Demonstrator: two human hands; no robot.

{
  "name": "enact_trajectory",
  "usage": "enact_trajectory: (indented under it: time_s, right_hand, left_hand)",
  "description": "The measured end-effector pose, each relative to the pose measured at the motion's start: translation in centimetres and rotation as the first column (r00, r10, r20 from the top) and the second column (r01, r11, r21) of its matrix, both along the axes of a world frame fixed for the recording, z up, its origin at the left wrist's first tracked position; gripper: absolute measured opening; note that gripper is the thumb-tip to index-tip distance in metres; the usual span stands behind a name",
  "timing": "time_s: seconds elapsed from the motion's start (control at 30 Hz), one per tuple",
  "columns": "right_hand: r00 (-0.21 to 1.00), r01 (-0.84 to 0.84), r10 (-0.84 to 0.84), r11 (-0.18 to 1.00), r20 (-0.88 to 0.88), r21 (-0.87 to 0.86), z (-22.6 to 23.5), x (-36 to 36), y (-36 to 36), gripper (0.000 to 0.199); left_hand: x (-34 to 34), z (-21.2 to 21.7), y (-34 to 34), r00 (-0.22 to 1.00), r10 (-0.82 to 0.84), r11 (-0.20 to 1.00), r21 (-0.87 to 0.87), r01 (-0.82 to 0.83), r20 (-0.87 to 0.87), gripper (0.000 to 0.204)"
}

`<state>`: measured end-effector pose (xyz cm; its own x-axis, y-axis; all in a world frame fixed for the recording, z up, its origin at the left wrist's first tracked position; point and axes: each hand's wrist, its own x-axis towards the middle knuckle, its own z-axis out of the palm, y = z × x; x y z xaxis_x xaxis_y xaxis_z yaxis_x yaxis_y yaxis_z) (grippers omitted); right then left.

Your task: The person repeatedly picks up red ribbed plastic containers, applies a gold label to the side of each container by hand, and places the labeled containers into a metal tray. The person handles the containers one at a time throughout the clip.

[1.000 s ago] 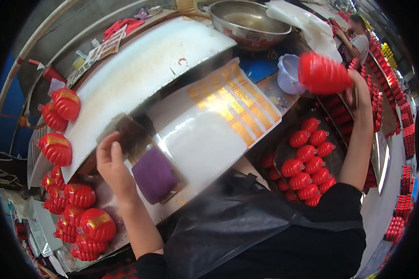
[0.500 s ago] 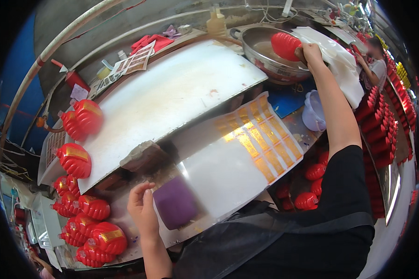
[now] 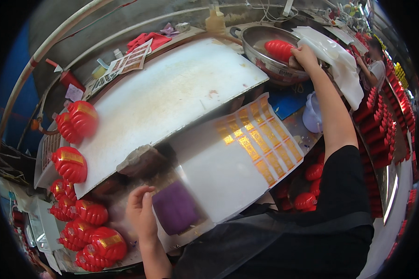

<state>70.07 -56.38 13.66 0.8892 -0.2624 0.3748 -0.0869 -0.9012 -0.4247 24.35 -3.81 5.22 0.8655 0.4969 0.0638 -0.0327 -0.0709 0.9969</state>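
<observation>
My right hand [image 3: 304,57] reaches to the far right, wrapped round one end of a red ribbed, lantern-shaped plastic piece [image 3: 278,49]. That piece lies nearly level within the mouth of a wide metal pan [image 3: 253,38] with some liquid in it; whether it touches the liquid I cannot tell. My left hand [image 3: 142,210] hovers at the near left, fingers loosely curled and thumb apart, with nothing in it. Just right of it lies a folded purple cloth [image 3: 176,207]. A white sheet with rows of gold stickers [image 3: 258,135] stretches across the bench to the right of the cloth.
Several red ribbed pieces [image 3: 108,243], some with gold labels, crowd the left side. A raised white board [image 3: 172,79] spans the bench's far side. A lilac bucket [image 3: 313,114] and white plastic sheeting [image 3: 335,63] are at right. Another person [image 3: 375,65] stands far right.
My right hand has moved slightly left and down, lowering the red piece further into the pan's mouth. My left hand has barely moved.
</observation>
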Motion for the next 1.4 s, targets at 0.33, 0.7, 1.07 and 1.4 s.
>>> enact_trajectory:
  time_s: [0.33, 0.7, 1.07, 1.4]
  right_hand:
    - [0.943, -0.19, 0.001, 0.823, 0.333, 0.535, 1.6, -2.1, -1.1, 0.034]
    - [0.64, -0.756, 0.767, 0.62, 0.039, 0.21, 9.0, -21.9, 19.7, 0.022]
    - [0.14, -0.62, 0.978, 0.207, -0.153, 0.757, -1.2, -27.5, 33.8, 0.03]
    - [0.68, -0.72, 0.674, 0.688, -0.29, -0.089, -13.2, -29.6, 19.0, 0.032]
  left_hand:
    - [-1.2, 2.6, -0.9, 0.995, -0.094, 0.911, 0.402, 0.094, -0.02, 0.021]
    - [0.9, 6.0, -6.6, 0.878, -0.379, 0.535, 0.843, -0.05, 0.293, 0.055]
    - [-2.0, 0.7, -1.0, 0.996, -0.018, 0.927, 0.375, -0.017, 0.087, 0.079]
    - [-0.2, -1.9, 0.3, 0.996, 0.005, 0.985, -0.174, 0.01, 0.086, 0.082]
